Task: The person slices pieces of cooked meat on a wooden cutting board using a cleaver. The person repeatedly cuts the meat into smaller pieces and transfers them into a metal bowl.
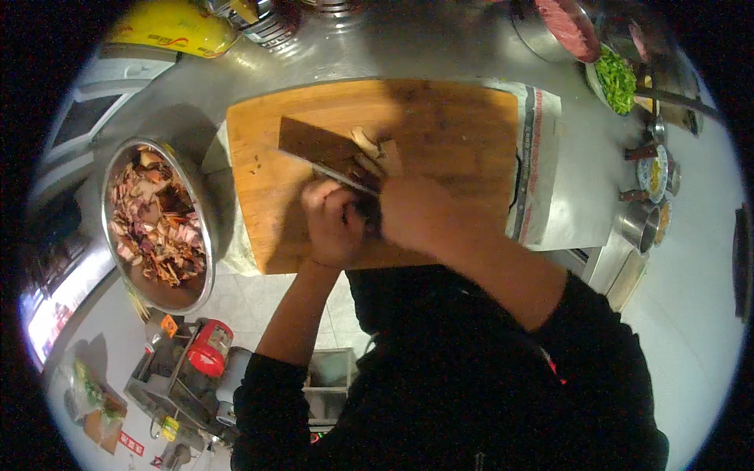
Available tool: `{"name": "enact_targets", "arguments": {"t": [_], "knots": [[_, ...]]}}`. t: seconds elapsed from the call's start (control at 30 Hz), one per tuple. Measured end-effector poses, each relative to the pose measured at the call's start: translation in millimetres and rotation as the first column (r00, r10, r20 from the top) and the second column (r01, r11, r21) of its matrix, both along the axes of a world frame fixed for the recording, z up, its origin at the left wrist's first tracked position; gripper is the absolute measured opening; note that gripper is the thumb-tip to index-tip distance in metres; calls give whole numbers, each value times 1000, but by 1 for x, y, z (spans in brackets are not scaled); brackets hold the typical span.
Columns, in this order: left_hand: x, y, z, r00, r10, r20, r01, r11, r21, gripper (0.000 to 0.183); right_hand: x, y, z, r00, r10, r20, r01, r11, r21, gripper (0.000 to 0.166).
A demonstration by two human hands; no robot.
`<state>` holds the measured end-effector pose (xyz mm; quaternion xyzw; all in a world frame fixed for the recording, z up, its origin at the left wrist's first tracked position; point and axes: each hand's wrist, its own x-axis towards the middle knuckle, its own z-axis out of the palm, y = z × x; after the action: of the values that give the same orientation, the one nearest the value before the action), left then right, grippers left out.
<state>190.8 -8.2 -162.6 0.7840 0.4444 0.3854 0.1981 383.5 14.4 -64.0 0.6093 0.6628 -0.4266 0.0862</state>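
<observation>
My right hand point(415, 215) is closed round the handle of a broad-bladed cleaver point(321, 147) over a wooden cutting board point(465, 129). The blade slants up and left across the board. Just below the blade, my left hand point(334, 221) has its fingers curled close to the edge. A dark piece of food shows between the two hands; whether my left fingers grip it I cannot tell. Pale cut pieces of food point(366, 143) lie on the board behind the blade. A few small brown scraps point(255, 165) are at the board's left.
A steel bowl point(209, 235) of chopped meat stands left of the board. Under the board lies a striped cloth point(537, 171). Chopped greens point(615, 79) and raw meat point(566, 29) are at the upper right, with a steel pot point(642, 226) and small bowls further down.
</observation>
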Motion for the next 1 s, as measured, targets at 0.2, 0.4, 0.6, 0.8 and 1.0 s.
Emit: {"name": "enact_targets", "arguments": {"t": [0.2, 0.4, 0.6, 0.8, 1.0], "knots": [[-5, -7, -2, 999, 14, -29, -14, 1000, -6, 17, 20, -55, 24, 989, -149, 9, 149, 986, -68, 22], [-3, -7, -3, 1000, -26, 6, 26, 998, -53, 15, 33, -62, -6, 995, 39, 91, -31, 995, -91, 27], [-2, -14, 9, 990, 63, -125, -67, 997, -34, 13, 54, -51, 13, 995, -69, 65, 78, 988, -131, 25], [-20, -17, -4, 982, -33, -185, 16, 996, -91, 20, 12, -54, 53, 994, -87, 73, 97, 985, -145, 19], [-24, -11, -24, 991, -37, -128, 45, 997, 58, 29, 5, -68, 54, 986, -150, 75, 157, 984, -82, 16]]}}
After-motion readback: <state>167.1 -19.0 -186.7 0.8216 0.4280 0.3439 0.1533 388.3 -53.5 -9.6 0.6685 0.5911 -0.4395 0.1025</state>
